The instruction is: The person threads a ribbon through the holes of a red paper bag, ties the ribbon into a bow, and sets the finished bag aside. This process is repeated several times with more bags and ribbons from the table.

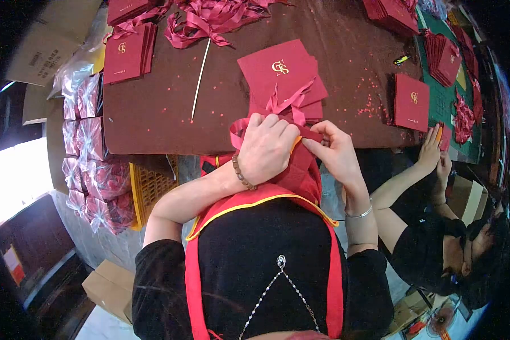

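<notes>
At the near edge of the table, my left hand point(269, 144) is closed, with its fingers curled down. A narrow orange strip point(295, 144) shows beside its fingertips, and what the hand grips is hidden. Thumb and fingers of my right hand point(335, 152) pinch the edge of a dark red paper bag point(310, 134), partly covered by both hands. A pink-red ribbon point(237, 134) loops out left of my left hand, and another ribbon point(292, 102) lies just beyond. Behind these is a fanned stack of red paper bags point(277, 71) with gold lettering.
Loose ribbons point(209, 20) and a thin white stick point(200, 79) lie on the brown-covered table point(153, 113). More bags point(127, 56) stand at left, above plastic-wrapped packs point(90, 136) and a yellow crate point(147, 192). At right, a co-worker's hands point(433, 153) hold something small and red.
</notes>
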Motion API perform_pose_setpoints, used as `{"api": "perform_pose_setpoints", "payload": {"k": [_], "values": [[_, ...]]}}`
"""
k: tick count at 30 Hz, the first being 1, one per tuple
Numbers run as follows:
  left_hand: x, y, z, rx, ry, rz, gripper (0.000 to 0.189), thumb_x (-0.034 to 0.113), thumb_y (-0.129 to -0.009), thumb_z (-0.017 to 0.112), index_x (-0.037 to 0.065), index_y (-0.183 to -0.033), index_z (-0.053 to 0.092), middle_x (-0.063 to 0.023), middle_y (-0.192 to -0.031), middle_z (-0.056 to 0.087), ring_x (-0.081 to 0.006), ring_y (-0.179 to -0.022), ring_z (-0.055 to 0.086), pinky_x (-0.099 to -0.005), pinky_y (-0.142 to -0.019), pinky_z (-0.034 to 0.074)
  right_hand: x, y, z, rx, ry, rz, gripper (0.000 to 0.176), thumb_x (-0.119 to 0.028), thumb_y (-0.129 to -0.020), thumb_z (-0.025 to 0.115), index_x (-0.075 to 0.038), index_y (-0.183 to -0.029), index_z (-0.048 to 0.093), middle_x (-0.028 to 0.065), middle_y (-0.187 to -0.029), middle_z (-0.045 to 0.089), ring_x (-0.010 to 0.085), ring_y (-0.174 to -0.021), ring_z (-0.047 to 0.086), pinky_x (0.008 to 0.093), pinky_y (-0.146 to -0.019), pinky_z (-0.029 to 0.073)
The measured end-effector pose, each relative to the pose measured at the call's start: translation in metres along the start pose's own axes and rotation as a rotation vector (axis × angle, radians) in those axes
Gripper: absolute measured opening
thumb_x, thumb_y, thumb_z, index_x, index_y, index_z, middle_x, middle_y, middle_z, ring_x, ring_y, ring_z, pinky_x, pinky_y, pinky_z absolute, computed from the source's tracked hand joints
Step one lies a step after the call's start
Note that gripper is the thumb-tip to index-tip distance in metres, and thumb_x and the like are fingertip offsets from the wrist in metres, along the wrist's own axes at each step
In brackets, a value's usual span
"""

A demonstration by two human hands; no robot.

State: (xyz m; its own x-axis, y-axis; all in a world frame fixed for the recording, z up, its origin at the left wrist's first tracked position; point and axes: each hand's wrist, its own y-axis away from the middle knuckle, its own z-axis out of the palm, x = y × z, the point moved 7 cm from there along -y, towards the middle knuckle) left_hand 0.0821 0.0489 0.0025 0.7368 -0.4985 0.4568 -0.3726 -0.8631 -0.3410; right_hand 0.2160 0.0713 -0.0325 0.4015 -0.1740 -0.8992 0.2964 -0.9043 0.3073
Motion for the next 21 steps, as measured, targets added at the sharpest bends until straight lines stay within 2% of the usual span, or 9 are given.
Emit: {"api": "perform_pose_setpoints", "payload": {"k": [5,6,11,12,14,15,16,17,21], "values": [[0.003,-0.001,-0.004,0.04,0.026,-0.001,0.012,0.008,-0.069,0.062,0.008,-0.08,0.057,-0.0054,-0.071,0.055,-0.0226,-0.072,0.051,-0.0358,-0.068,0.035,0.003,0.0,0.001,-0.002,0.016,0.022,0.021,-0.012,-0.079,0.068,0.001,-0.093,0.058,0.0003,-0.068,0.059,0.0016,-0.055,0.045,0.0208,-0.049,0.037],[0.003,-0.001,-0.003,0.028,0.018,-0.001,0.013,0.009,-0.069,0.063,0.008,-0.08,0.057,-0.0058,-0.071,0.055,-0.0227,-0.072,0.052,-0.0358,-0.068,0.035,0.003,0.0,0.001,0.026,-0.003,-0.05,0.022,-0.012,-0.079,0.068,0.001,-0.093,0.058,0.0006,-0.069,0.059,0.0021,-0.055,0.045,0.0209,-0.05,0.038],[0.003,-0.003,-0.006,0.042,-0.003,-0.006,0.013,0.01,-0.067,0.06,0.009,-0.08,0.056,-0.0059,-0.071,0.054,-0.0226,-0.072,0.052,-0.036,-0.069,0.035,-0.005,0.001,0.0,0.04,0.049,-0.076,0.023,-0.013,-0.078,0.069,0.002,-0.093,0.059,0.0019,-0.071,0.06,0.0031,-0.057,0.046,0.022,-0.051,0.039],[0.003,-0.003,-0.007,0.062,-0.005,0.004,0.011,0.011,-0.068,0.059,0.009,-0.078,0.054,-0.0054,-0.07,0.053,-0.0219,-0.072,0.051,-0.0361,-0.069,0.034,-0.004,0.0,0.0,0.034,0.071,-0.096,0.024,-0.012,-0.08,0.068,0.002,-0.098,0.06,0.0023,-0.068,0.059,0.004,-0.056,0.046,0.0226,-0.051,0.04],[0.002,-0.002,-0.007,0.091,-0.004,0.02,0.009,0.012,-0.068,0.058,0.01,-0.075,0.052,-0.0047,-0.069,0.052,-0.021,-0.071,0.05,-0.0361,-0.068,0.033,-0.003,0.0,0.003,-0.027,0.03,0.001,0.026,-0.011,-0.081,0.066,0.002,-0.103,0.061,0.003,-0.067,0.059,0.0048,-0.056,0.048,0.023,-0.051,0.041],[0.002,-0.001,-0.007,0.082,-0.01,0.021,0.009,0.012,-0.068,0.058,0.009,-0.075,0.052,-0.0047,-0.069,0.052,-0.021,-0.071,0.05,-0.0362,-0.068,0.033,-0.005,-0.001,0.004,-0.042,0.013,-0.028,0.029,-0.01,-0.082,0.065,0.002,-0.108,0.061,0.0037,-0.068,0.06,0.0053,-0.058,0.051,0.0229,-0.053,0.043],[0.002,-0.001,-0.008,0.071,-0.014,0.022,0.009,0.012,-0.068,0.058,0.009,-0.074,0.052,-0.0046,-0.068,0.052,-0.0209,-0.071,0.05,-0.0362,-0.068,0.033,-0.007,-0.002,0.005,-0.042,0.015,-0.039,0.029,-0.01,-0.082,0.065,0.002,-0.108,0.061,0.0037,-0.068,0.06,0.0053,-0.058,0.051,0.0229,-0.053,0.043],[-0.001,-0.002,-0.009,0.027,-0.021,-0.01,0.013,0.011,-0.068,0.06,0.009,-0.08,0.057,-0.005,-0.072,0.055,-0.0217,-0.073,0.052,-0.0352,-0.07,0.034,-0.008,-0.002,0.005,-0.042,0.005,-0.042,0.029,-0.01,-0.082,0.064,0.002,-0.108,0.061,0.0041,-0.068,0.06,0.0054,-0.059,0.053,0.0228,-0.053,0.043],[-0.009,-0.004,-0.015,0.072,-0.017,-0.035,0.012,0.012,-0.069,0.06,0.01,-0.08,0.057,-0.0046,-0.072,0.055,-0.0215,-0.073,0.052,-0.0355,-0.07,0.034,-0.006,-0.006,0.006,-0.057,-0.007,-0.017,0.03,-0.011,-0.082,0.064,0.003,-0.109,0.06,0.0051,-0.068,0.062,0.0061,-0.058,0.054,0.0234,-0.053,0.044]]}}
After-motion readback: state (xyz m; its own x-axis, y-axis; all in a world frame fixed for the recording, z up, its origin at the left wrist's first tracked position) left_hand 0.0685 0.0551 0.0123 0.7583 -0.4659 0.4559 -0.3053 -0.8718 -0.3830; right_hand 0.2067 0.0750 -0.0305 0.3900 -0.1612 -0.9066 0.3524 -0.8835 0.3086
